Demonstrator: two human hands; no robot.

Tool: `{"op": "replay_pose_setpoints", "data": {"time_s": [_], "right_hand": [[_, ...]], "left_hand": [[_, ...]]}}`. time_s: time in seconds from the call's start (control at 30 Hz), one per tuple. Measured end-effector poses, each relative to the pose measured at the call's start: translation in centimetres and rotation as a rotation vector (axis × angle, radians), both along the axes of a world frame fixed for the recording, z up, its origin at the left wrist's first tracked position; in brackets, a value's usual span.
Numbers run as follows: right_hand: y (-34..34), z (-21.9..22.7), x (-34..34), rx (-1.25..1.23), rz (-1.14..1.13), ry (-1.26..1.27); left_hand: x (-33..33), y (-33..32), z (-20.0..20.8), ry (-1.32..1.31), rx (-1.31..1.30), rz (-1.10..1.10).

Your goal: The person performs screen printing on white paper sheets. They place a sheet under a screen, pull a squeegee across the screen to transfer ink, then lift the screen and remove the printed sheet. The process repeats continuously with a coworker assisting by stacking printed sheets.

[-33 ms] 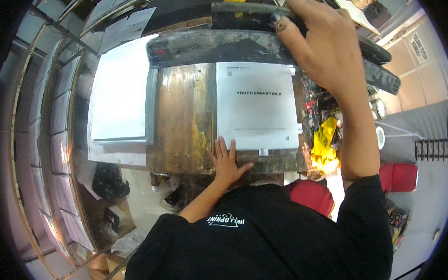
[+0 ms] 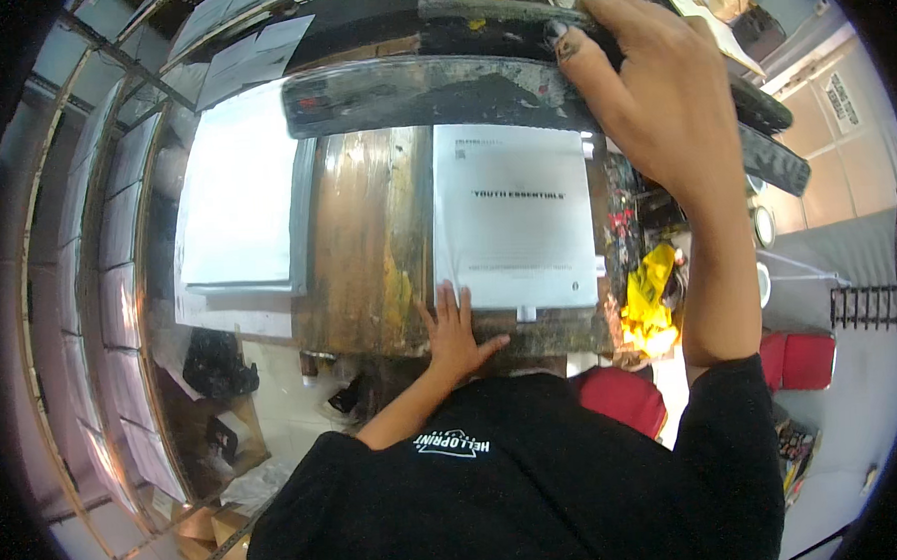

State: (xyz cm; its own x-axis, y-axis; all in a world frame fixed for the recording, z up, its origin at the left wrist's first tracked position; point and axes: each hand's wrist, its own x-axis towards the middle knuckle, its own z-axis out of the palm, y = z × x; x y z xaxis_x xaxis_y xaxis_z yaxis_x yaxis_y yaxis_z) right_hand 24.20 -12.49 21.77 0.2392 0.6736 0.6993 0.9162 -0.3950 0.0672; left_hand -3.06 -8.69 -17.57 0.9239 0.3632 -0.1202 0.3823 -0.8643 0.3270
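Observation:
A white printed sheet (image 2: 512, 237) lies flat on the ink-stained wooden table (image 2: 363, 264), with small white tabs (image 2: 526, 315) at its edges. My left hand (image 2: 456, 340) is open, fingers spread, its fingertips at the sheet's lower left corner. Beyond the sheet, my right hand (image 2: 666, 95) grips a dark, ink-smeared frame (image 2: 410, 91), which looks like a screen-printing frame raised and seen nearly edge-on. My thumb is on the near side of its upper bar; the other fingers are mostly hidden behind it.
A stack of white paper (image 2: 234, 189) sits left of the sheet. Racks holding flat sheets (image 2: 135, 314) stand farther left. Crumpled yellow material (image 2: 652, 301) is at the table's right side. Red seats (image 2: 622, 398) are below and right. Part of something yellow shows at the top edge.
The frame has shifted slightly: its left end sits a little farther left and its right end farther right and lower. My right hand moved slightly right with it; my left hand stays in place.

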Motion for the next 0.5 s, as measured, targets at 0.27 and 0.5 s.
{"op": "replay_pose_setpoints", "data": {"time_s": [0.27,0.5], "right_hand": [[4.4,7.0,3.1,0.055,-0.004,0.377],[4.2,6.4,5.4,-0.064,-0.008,0.284]], "left_hand": [[9.6,3.3,12.3,-0.392,-0.295,0.014],[3.7,12.6,11.5,-0.718,-0.395,0.488]]}}
